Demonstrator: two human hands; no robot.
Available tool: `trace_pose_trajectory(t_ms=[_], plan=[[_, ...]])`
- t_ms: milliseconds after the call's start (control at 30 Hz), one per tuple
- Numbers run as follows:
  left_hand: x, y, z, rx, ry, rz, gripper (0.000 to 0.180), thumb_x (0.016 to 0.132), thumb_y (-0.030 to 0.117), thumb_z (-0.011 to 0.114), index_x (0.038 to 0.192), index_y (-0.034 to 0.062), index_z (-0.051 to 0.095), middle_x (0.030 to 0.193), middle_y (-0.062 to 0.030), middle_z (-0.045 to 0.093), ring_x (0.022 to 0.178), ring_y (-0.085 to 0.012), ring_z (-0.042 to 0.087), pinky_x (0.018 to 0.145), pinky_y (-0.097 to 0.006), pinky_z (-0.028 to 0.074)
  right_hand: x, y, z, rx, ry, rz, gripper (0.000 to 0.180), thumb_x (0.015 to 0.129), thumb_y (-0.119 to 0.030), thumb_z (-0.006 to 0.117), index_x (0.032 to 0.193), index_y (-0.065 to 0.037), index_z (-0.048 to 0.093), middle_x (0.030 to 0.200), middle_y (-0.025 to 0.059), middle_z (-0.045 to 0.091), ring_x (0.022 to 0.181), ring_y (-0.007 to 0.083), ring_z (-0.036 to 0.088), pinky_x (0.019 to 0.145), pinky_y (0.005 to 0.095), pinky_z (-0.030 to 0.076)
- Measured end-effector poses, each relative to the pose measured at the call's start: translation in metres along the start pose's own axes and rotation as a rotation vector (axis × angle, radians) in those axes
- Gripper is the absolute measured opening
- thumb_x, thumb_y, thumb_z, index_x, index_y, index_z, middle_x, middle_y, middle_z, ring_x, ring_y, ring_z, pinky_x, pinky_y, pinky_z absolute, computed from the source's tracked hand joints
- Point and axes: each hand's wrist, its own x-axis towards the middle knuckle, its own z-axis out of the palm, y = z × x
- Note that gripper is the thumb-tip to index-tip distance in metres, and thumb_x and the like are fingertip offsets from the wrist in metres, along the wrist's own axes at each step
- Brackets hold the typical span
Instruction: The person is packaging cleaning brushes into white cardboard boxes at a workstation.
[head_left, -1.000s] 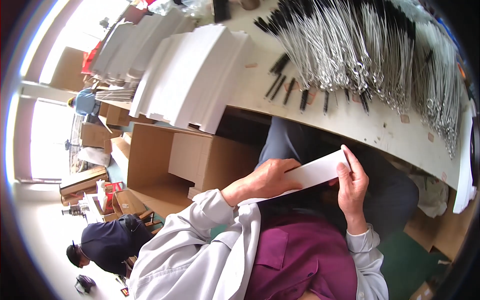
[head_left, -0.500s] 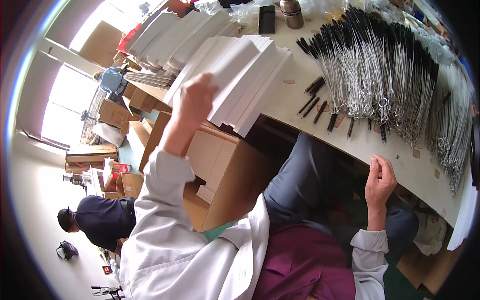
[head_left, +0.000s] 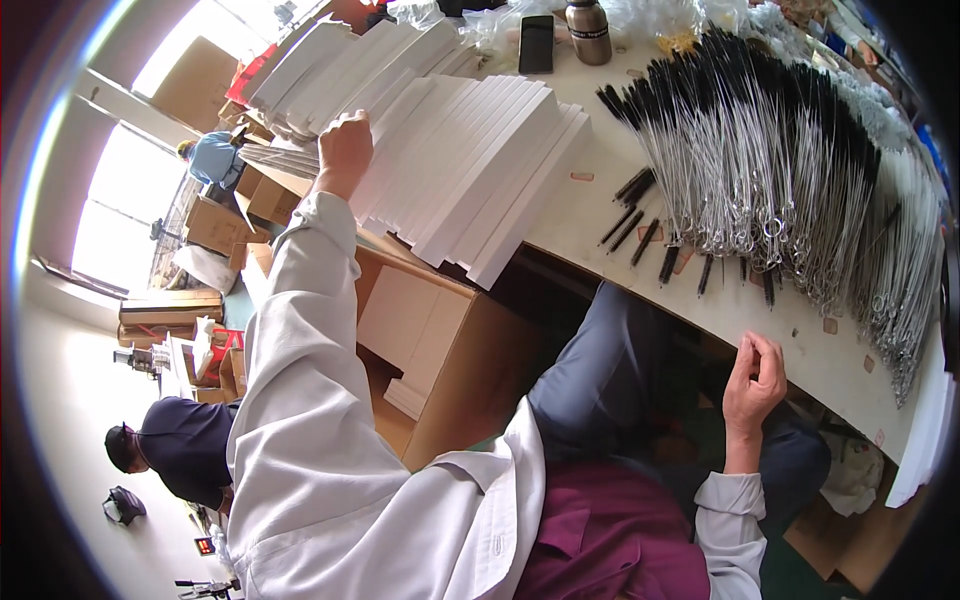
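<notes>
– White boxes [head_left: 450,170], where do they stand?

– In a close row on the left part of the counter [head_left: 575,215], apart from the heap of brushes [head_left: 740,170], with an open cardboard carton [head_left: 480,365] below their near ends

– And the hands?

– The left hand [head_left: 346,152] is curled at the row's left side; I cannot tell whether it grasps a box. The right hand [head_left: 755,390] is near the counter's edge, fingers drawn in to the thumb, nothing visible between them

– Which step is this?

– Handling boxes at the row, I'd judge; setting down or picking up is unclear

– What does the next move call for?

– Probably a light touch by the left hand, so neighbouring boxes stay lined up
</notes>
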Motion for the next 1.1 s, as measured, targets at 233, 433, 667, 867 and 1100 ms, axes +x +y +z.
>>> trace_pose_trajectory(t_ms=[233, 433, 667, 867, 1100], plan=[[-0.004, 0.018, -0.008, -0.231, -0.137, -0.08, 0.042, 0.095, 0.034, 0.067, 0.131, 0.0119, 0.066, 0.114, -0.0238, 0.072, 0.11, -0.0407, 0.069, 0.096, -0.052, 0.055, -0.002, -0.001, 0.001, -0.012, 0.006, 0.017, 0.007, 0.098, -0.002, 0.068, 0.105, -0.001, 0.07, 0.096, 0.0081, 0.07, 0.07, 0.0163, 0.06, 0.056, 0.0267, 0.046], [-0.006, -0.002, -0.006, -0.403, -0.362, -0.23, 0.073, 0.088, 0.044, 0.074, 0.149, 0.0099, 0.053, 0.133, -0.0246, 0.066, 0.125, -0.0393, 0.063, 0.106, -0.045, 0.051, -0.002, -0.001, 0.0, -0.006, 0.005, 0.007, 0.008, 0.097, -0.001, 0.069, 0.105, -0.002, 0.07, 0.096, 0.008, 0.07, 0.068, 0.0153, 0.058, 0.056, 0.0268, 0.045], [0.002, -0.015, 0.008, -0.504, -0.382, -0.205, 0.076, 0.081, 0.032, 0.082, 0.147, 0.0073, 0.055, 0.134, -0.024, 0.066, 0.124, -0.0366, 0.064, 0.107, -0.042, 0.05, -0.003, 0.0, 0.001, 0.014, 0.01, 0.007, 0.01, 0.096, 0.0, 0.07, 0.106, -0.002, 0.07, 0.097, 0.0082, 0.07, 0.068, 0.0156, 0.058, 0.056, 0.0268, 0.046], [0.007, -0.011, 0.008, -0.532, -0.376, -0.153, 0.076, 0.077, 0.027, 0.083, 0.145, 0.007, 0.057, 0.137, -0.0223, 0.063, 0.128, -0.0349, 0.061, 0.109, -0.042, 0.05, -0.003, -0.002, 0.0, 0.003, 0.021, 0.0, 0.01, 0.096, 0.0, 0.069, 0.106, -0.002, 0.07, 0.098, 0.0084, 0.07, 0.068, 0.016, 0.059, 0.056, 0.0267, 0.046], [0.006, -0.036, 0.024, -0.741, -0.289, -0.078, 0.071, 0.075, 0.022, 0.086, 0.14, 0.0063, 0.062, 0.12, -0.0191, 0.072, 0.108, -0.0273, 0.071, 0.095, -0.036, 0.056, -0.001, -0.004, 0.001, 0.013, 0.012, -0.003, 0.01, 0.096, -0.001, 0.07, 0.106, -0.002, 0.07, 0.098, 0.0085, 0.071, 0.068, 0.016, 0.059, 0.056, 0.0266, 0.046]])
